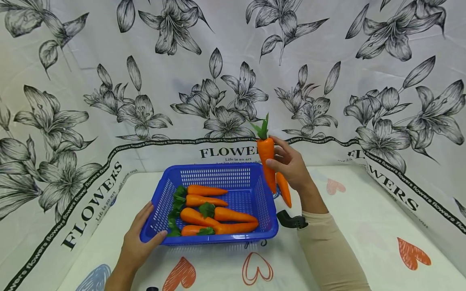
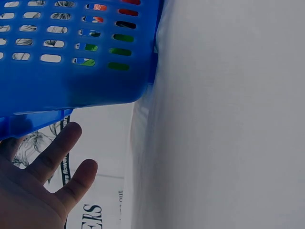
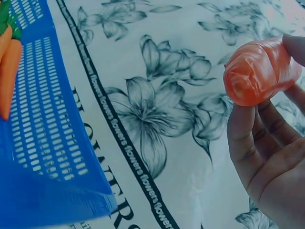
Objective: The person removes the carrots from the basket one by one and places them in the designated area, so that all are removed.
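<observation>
My right hand (image 1: 294,167) holds an orange toy carrot (image 1: 266,148) upright by its thick upper part, thumb in front and fingers behind. Its green leaves point up, and its tip overlaps the right rim of the blue plastic basket (image 1: 220,240). In the right wrist view the carrot (image 3: 252,74) appears end-on, wrapped in a shiny skin. My left hand (image 1: 135,238) rests at the basket's front left corner, thumb at the front rim; in the left wrist view its straight fingers (image 2: 57,148) spread below the rim. Several carrots (image 1: 207,201) lie inside the basket, leaves mostly leftward.
Another carrot (image 1: 284,190) lies on the table just right of the basket, partly behind my right hand. A black wrist mount (image 1: 291,220) sticks out from my right wrist. A flower-printed cloth (image 1: 233,44) hangs behind the white, heart-printed tablecloth (image 1: 349,242).
</observation>
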`<state>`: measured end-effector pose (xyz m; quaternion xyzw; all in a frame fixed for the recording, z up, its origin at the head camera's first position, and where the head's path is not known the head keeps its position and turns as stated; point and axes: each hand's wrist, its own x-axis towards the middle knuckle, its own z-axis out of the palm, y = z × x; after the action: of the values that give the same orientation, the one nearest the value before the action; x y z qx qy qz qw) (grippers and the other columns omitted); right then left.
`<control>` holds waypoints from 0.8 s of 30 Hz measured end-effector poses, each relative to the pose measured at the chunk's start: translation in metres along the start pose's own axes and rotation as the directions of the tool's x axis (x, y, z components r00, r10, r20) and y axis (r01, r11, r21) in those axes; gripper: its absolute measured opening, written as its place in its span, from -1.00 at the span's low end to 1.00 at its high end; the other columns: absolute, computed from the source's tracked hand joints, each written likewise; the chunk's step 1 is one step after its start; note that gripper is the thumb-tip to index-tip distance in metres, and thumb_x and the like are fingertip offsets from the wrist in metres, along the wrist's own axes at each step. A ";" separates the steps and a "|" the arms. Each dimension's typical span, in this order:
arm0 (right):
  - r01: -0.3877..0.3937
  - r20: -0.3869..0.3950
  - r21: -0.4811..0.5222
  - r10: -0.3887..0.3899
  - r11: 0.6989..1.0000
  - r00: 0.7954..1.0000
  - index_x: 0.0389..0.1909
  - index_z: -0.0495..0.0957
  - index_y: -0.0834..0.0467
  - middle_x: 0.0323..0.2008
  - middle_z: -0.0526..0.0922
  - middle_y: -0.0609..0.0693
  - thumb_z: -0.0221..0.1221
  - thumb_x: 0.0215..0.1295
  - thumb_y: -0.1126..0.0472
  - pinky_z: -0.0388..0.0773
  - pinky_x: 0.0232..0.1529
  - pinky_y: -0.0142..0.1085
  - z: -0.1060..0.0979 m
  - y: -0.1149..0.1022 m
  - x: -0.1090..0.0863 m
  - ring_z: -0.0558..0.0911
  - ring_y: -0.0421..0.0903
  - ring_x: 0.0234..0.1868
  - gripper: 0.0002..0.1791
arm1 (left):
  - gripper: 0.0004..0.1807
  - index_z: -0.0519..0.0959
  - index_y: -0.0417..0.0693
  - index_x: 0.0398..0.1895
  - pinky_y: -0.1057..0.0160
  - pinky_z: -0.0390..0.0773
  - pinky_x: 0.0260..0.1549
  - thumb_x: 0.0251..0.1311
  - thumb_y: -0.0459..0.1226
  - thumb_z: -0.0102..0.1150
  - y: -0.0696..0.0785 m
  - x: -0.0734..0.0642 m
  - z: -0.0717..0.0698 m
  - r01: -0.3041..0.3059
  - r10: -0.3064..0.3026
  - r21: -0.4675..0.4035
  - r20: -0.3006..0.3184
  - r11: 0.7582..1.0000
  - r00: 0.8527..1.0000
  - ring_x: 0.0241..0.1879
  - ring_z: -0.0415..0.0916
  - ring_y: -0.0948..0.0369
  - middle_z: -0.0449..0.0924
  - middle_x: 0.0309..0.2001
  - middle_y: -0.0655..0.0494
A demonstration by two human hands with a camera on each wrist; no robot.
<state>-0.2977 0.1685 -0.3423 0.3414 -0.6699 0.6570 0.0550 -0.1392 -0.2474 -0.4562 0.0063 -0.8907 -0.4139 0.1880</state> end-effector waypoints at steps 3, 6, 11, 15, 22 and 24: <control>0.009 -0.013 0.015 -0.009 1.000 1.000 0.47 0.16 0.08 0.07 0.52 0.24 0.17 0.31 0.32 0.57 -0.03 -0.07 -0.004 -0.001 -0.004 0.55 0.16 0.07 -0.28 | -0.10 0.16 0.07 0.49 -0.43 0.23 0.03 0.06 -0.12 0.35 0.000 -0.001 -0.001 -0.001 0.001 -0.010 0.000 1.000 1.000 0.37 0.04 -0.18 0.04 0.48 0.08; 0.028 -0.034 0.027 -0.027 0.999 0.999 0.46 0.17 0.12 0.07 0.52 0.23 0.17 0.30 0.35 0.58 -0.03 -0.10 -0.009 -0.002 -0.010 0.56 0.14 0.06 -0.29 | -0.10 0.16 0.06 0.49 -0.43 0.22 0.04 0.06 -0.13 0.35 0.000 -0.001 -0.001 -0.005 0.005 -0.017 0.001 1.000 1.000 0.37 0.03 -0.18 0.04 0.47 0.06; 0.057 -0.077 0.056 -0.052 0.997 0.996 0.46 0.16 0.16 0.08 0.52 0.20 0.12 0.30 0.42 0.59 -0.05 -0.15 -0.021 -0.002 -0.020 0.57 0.09 0.05 -0.29 | -0.09 0.17 0.06 0.49 -0.42 0.23 0.04 0.05 -0.11 0.36 0.002 0.000 0.000 0.005 -0.005 -0.013 0.003 1.000 1.000 0.37 0.04 -0.18 0.04 0.47 0.06; 0.043 -0.126 0.029 -0.039 0.999 0.991 0.46 0.18 0.11 0.07 0.53 0.18 0.12 0.31 0.42 0.61 -0.09 -0.19 -0.031 -0.001 -0.027 0.58 0.06 0.04 -0.30 | -0.10 0.18 0.06 0.49 -0.43 0.22 0.04 0.04 -0.12 0.36 0.002 0.000 0.000 0.005 -0.005 -0.015 0.006 1.000 1.000 0.37 0.04 -0.18 0.04 0.47 0.05; -0.016 -0.220 -0.022 0.010 1.000 0.975 0.43 0.23 0.10 -0.03 0.56 0.18 0.15 0.30 0.41 0.64 -0.18 -0.22 -0.045 0.006 -0.036 0.61 0.04 -0.03 -0.32 | -0.10 0.17 0.10 0.49 -0.44 0.21 0.06 0.05 -0.14 0.36 0.002 0.000 -0.001 -0.002 0.002 -0.025 0.005 1.000 1.000 0.38 0.04 -0.16 0.04 0.48 0.11; -0.031 -0.240 -0.022 0.025 0.999 0.970 0.43 0.24 0.09 -0.05 0.56 0.18 0.15 0.30 0.42 0.64 -0.20 -0.22 -0.048 0.007 -0.038 0.62 0.05 -0.04 -0.32 | -0.10 0.17 0.10 0.49 -0.44 0.21 0.05 0.05 -0.14 0.36 0.002 0.000 0.000 0.001 0.000 -0.022 0.005 1.000 1.000 0.37 0.04 -0.16 0.04 0.48 0.12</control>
<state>-0.2902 0.2264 -0.3623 0.2494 -0.6712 0.6857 0.1308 -0.1384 -0.2465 -0.4548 0.0035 -0.8866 -0.4236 0.1860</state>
